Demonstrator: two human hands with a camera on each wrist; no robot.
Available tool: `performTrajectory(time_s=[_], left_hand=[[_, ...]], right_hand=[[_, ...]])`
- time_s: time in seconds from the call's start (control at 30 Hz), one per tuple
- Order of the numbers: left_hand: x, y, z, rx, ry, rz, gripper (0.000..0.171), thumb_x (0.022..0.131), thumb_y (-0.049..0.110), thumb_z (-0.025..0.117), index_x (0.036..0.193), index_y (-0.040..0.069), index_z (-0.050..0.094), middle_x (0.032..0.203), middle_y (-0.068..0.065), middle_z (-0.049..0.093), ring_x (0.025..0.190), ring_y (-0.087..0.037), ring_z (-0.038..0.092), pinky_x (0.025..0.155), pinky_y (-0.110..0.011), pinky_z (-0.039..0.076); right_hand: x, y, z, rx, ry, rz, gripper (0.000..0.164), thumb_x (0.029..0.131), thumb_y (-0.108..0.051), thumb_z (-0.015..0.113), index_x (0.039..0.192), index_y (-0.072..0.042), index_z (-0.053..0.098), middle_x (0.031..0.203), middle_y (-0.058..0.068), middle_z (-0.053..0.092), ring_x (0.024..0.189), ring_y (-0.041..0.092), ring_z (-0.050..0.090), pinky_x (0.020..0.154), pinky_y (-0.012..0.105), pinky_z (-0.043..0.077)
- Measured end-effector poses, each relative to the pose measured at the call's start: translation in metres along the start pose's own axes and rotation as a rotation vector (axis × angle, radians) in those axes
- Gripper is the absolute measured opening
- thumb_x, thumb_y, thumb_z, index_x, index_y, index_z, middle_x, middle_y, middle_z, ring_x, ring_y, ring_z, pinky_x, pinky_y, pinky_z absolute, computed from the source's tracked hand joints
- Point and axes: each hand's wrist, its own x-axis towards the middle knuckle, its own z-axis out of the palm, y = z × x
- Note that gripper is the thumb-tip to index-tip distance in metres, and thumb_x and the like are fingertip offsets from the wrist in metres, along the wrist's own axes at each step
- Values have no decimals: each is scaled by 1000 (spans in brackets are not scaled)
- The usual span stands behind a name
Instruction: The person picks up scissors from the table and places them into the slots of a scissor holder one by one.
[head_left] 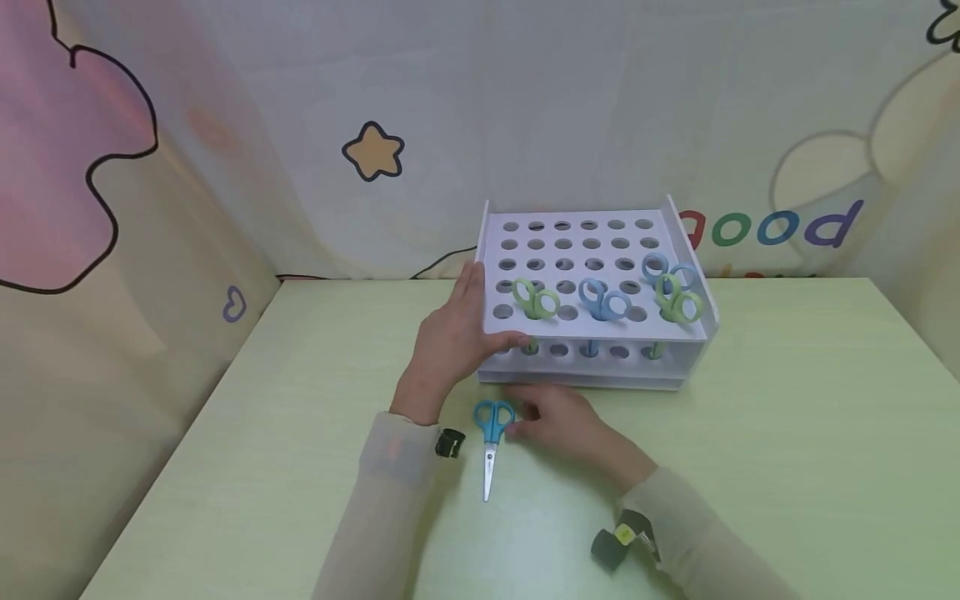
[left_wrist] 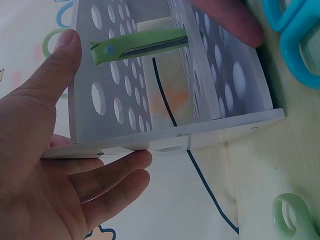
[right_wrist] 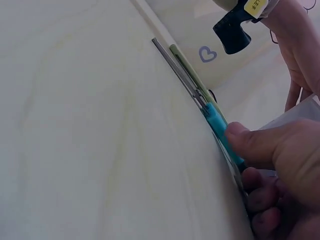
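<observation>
A white perforated rack (head_left: 573, 250) stands toward the back, with green scissors (head_left: 536, 300), light blue scissors (head_left: 603, 302) and more scissors upright in its holes. My left hand (head_left: 453, 329) grips the rack's left side, thumb at the front edge and fingers along the outer face of the side panel. Blue-handled scissors (head_left: 491, 425) lie on the table before the rack, blades pointing toward me. Beside their handles is my right hand (head_left: 562, 421), its thumb tip at the right ring and its index finger reaching past, apart from the rings in the left wrist view.
A green scissors handle (left_wrist: 292, 215) lies on the table, screened by my left arm in the head view. A printed cloth (head_left: 570, 100) hangs behind the pale green table (head_left: 300, 400). Dark camera mounts (head_left: 611, 550) sit on both wrists.
</observation>
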Motion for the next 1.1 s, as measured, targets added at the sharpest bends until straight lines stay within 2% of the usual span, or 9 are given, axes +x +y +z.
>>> performTrajectory(time_s=[0.1,0.2,0.47,0.63,0.83,1.0,1.1], left_hand=[[0,0,0,1,-1,-2,121,80,59,79,163,6,8,169,-12,9,106,-25,58,71,-34,48],[0,1,0,3,-4,-6,120,80,58,79,163,6,8,169,-12,9,104,-25,58,71,-34,48],[1,3,1,-3,-18,-29,121,80,57,80,163,6,8,169,-10,8,114,-27,56,74,-35,48],[1,1,1,-17,-5,-43,122,79,57,81,163,6,8,169,-10,8,118,-27,54,77,-37,48],[1,-2,2,-52,10,-36,123,78,55,83,163,7,8,169,-10,9,123,-27,51,83,-40,48],[1,-2,3,-57,22,-22,122,78,55,83,163,8,9,168,-10,11,114,-27,54,80,-40,48],[1,-1,3,-54,28,-13,122,78,55,83,163,8,9,168,-11,11,111,-26,55,78,-39,48]], right_hand=[[2,0,0,-68,-29,-47,42,87,-23,80,127,-16,69,73,-9,54,71,12,50,67,34,42],[2,1,1,-96,-44,-60,41,87,-25,81,126,-16,71,76,-12,57,73,11,51,68,33,42],[-2,1,0,-131,-54,-80,37,84,-29,84,118,-19,73,76,-14,54,72,10,50,67,31,43],[-4,2,-4,-94,-69,-103,31,83,-32,84,109,-23,70,75,-12,53,72,9,51,67,31,43],[-5,4,-9,-13,-84,-139,24,83,-27,83,97,-22,64,73,-8,55,70,10,51,64,31,43],[-6,8,-11,44,-102,-135,24,82,-24,82,93,-21,60,73,-8,54,70,10,51,64,30,44],[-8,10,-15,95,-119,-103,24,84,-22,81,94,-20,59,76,-7,55,72,12,53,66,31,46]])
